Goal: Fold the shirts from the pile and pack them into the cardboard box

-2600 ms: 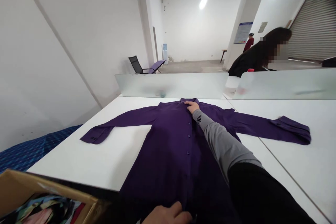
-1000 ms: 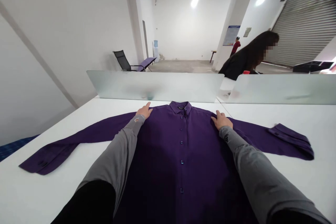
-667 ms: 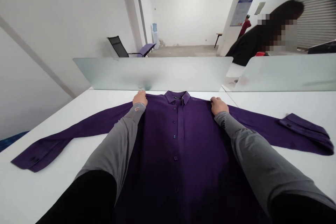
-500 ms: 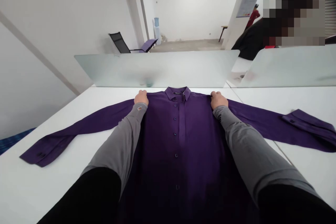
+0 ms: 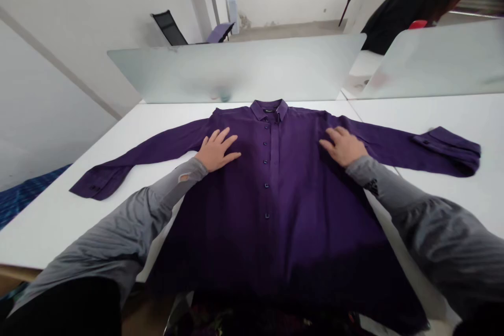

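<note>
A purple button-up shirt [image 5: 252,189] lies spread front side up on a white table, its collar pointing away from me. Both sleeves reach out sideways, and the hem hangs over the near table edge. My left hand [image 5: 217,150] rests on the left chest of the shirt, palm down with its fingers spread. On the opposite side, my right hand [image 5: 343,146] is at the fabric below the shoulder seam, fingers apart and slightly curled. Neither hand grips the cloth. The right cuff [image 5: 449,147] is folded over itself.
Frosted glass dividers [image 5: 236,73] stand along the back of the white table [image 5: 47,231]. Behind them are a black chair [image 5: 169,28], a water dispenser [image 5: 232,8] and a person in dark clothes [image 5: 409,2]. Blue patterned cloth [image 5: 27,194] shows at the left.
Both hands have let go of the shirt's shoulders and come down onto its chest, their fingers now spread. The view has tilted downward, showing the hem and near table edge.
</note>
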`<state>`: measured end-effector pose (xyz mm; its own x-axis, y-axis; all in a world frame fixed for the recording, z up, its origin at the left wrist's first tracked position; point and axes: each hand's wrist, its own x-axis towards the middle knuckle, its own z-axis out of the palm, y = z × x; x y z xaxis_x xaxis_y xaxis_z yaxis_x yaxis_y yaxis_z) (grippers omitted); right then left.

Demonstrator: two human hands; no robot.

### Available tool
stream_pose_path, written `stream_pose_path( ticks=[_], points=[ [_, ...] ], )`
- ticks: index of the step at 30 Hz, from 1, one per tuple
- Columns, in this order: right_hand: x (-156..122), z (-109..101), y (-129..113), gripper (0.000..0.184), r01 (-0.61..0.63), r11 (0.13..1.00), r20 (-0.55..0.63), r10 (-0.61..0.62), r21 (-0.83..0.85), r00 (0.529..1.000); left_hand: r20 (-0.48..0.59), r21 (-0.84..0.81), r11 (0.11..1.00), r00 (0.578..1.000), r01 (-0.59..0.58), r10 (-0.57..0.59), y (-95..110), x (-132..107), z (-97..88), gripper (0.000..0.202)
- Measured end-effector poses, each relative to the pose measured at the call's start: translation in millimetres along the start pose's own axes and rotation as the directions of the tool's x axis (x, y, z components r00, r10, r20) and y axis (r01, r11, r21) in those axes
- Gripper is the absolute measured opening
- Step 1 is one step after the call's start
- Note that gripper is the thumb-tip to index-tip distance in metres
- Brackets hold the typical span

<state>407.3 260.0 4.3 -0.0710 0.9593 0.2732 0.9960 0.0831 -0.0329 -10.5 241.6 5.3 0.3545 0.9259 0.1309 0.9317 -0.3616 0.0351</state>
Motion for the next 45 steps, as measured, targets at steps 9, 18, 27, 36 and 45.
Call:
stream_pose_path(
  ticks=[9, 18, 27, 36, 45],
  points=[
    [-76.9, -19.7, 6.2, 0.051, -0.062, 0.998, 0.0, 0.062, 0.013, 0.998, -0.02, 0.046, 0.98, 0.981, 0.195, -0.194, 12.6, -48.3, -5.9, 0.062],
    [-238.7, -43.1, -11.2, 0.048, 0.154, 0.988, 0.104, -0.155, 0.016, 0.982, 0.133, -0.031, 0.999, 0.991, -0.024, 0.028, 73.4, -175.9, -13.4, 0.059],
    [-332.6, -57.5, 10.1, 0.028, -0.185, 0.945, -0.471, 0.296, 0.268, 0.831, -0.115, 0.058, 0.993, 0.989, 0.098, -0.091, 75.2, -255.7, 1.3, 0.053],
    [-358.9, -52.2, -19.9, 0.027, -0.143, 0.989, -0.462, 0.145, 0.038, 0.875, -0.192, 0.091, 0.993, 0.98, 0.076, -0.057, 71.0, -267.7, 14.9, 0.054],
    [-335.6, -78.6, -23.4, 0.014, -0.012, 0.894, -0.07, -0.022, -0.449, 0.997, -0.192, 0.08, 0.99, 0.976, 0.118, -0.101, 74.9, -265.7, 11.3, 0.051]
  ],
)
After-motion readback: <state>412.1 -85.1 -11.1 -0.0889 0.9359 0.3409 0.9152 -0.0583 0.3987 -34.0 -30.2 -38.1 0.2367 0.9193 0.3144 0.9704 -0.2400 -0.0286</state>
